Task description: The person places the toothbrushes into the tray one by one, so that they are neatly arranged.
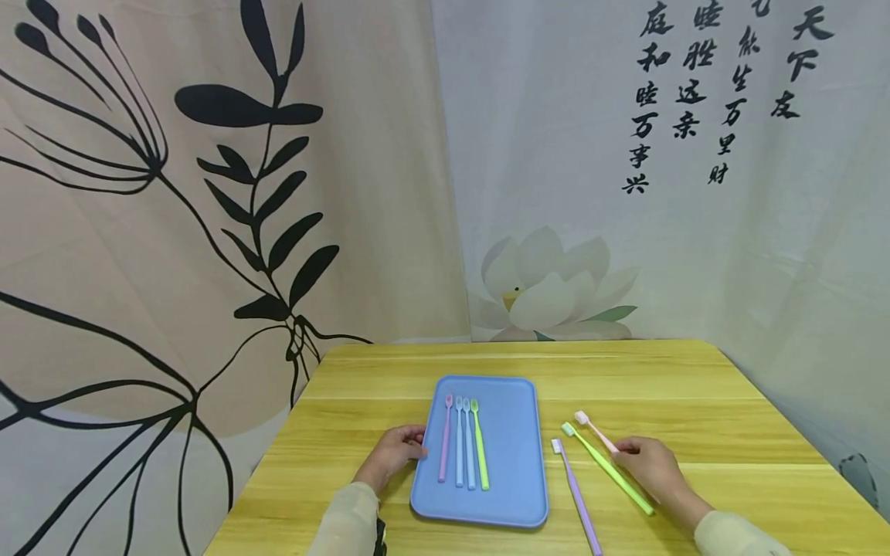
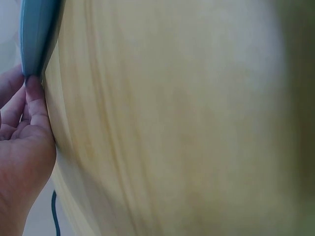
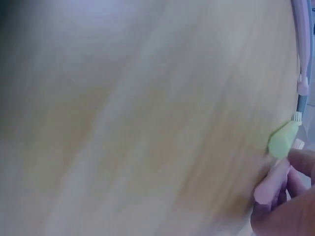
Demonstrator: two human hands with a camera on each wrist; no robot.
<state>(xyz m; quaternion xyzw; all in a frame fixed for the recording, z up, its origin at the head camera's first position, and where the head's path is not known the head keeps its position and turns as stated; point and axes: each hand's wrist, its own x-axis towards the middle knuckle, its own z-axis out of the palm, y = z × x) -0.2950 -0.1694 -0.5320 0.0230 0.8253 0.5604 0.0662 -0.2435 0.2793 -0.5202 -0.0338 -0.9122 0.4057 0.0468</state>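
A blue tray (image 1: 511,455) lies on the table with a purple toothbrush (image 1: 444,448), two light blue toothbrushes (image 1: 460,448) and a green toothbrush (image 1: 480,452) side by side on its left half, heads away from me. My left hand (image 1: 392,455) grips the tray's left rim; the left wrist view shows thumb and fingers on either side of the tray edge (image 2: 35,44). Right of the tray, my right hand (image 1: 652,463) pinches a pink toothbrush (image 1: 596,432) by its handle (image 3: 271,183). Beside it lie another green toothbrush (image 1: 612,469) and another purple toothbrush (image 1: 579,498).
The wooden table (image 1: 626,367) extends behind the tray and to both sides. A cloth curtain (image 1: 389,193) printed with plants and writing hangs behind the table's far edge.
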